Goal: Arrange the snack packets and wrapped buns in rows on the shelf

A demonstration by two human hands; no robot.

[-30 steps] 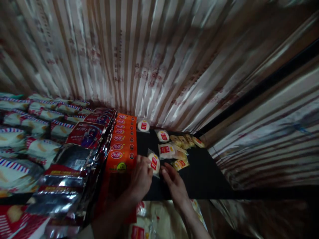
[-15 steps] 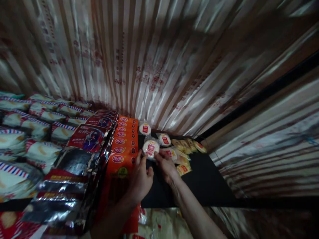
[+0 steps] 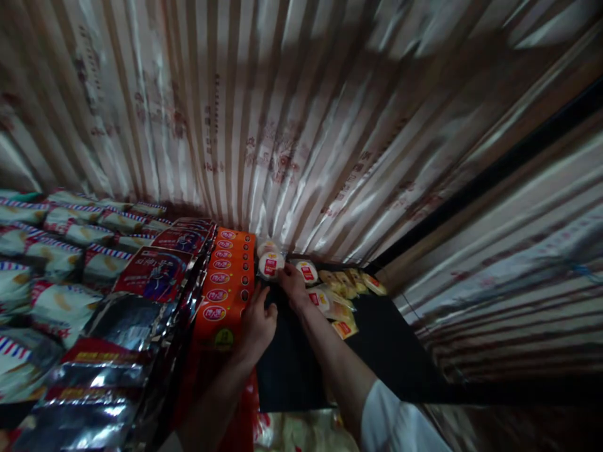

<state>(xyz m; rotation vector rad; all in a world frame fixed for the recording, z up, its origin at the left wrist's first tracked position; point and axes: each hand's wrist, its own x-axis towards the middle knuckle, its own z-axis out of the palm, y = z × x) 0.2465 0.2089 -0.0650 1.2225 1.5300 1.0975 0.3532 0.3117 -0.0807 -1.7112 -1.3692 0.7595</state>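
A round white cake in a clear wrapper with a red label [image 3: 271,265] lies at the far end of the black shelf, partly over another wrapped one. My right hand [image 3: 293,285] pinches its right edge. My left hand [image 3: 259,321] holds nothing, its thumb apart from its fingers, just below the cake and beside the orange packets [image 3: 217,276]. Right of my right hand is another round white cake [image 3: 307,272]. Nearer to me, a similar wrapped cake [image 3: 318,300] lies beside a yellow packet with an orange label [image 3: 344,328].
On the left stand dark red and black foil packets [image 3: 153,270] and rows of white bags with striped tops [image 3: 61,254]. Yellow snack packs [image 3: 348,282] line the back right. Striped plastic sheeting [image 3: 282,125] hangs behind, and a black bar [image 3: 494,166] slants along the right.
The round cake has moved away from me and left, onto the one at the back. My left hand has let go of it; my right hand still grips it.
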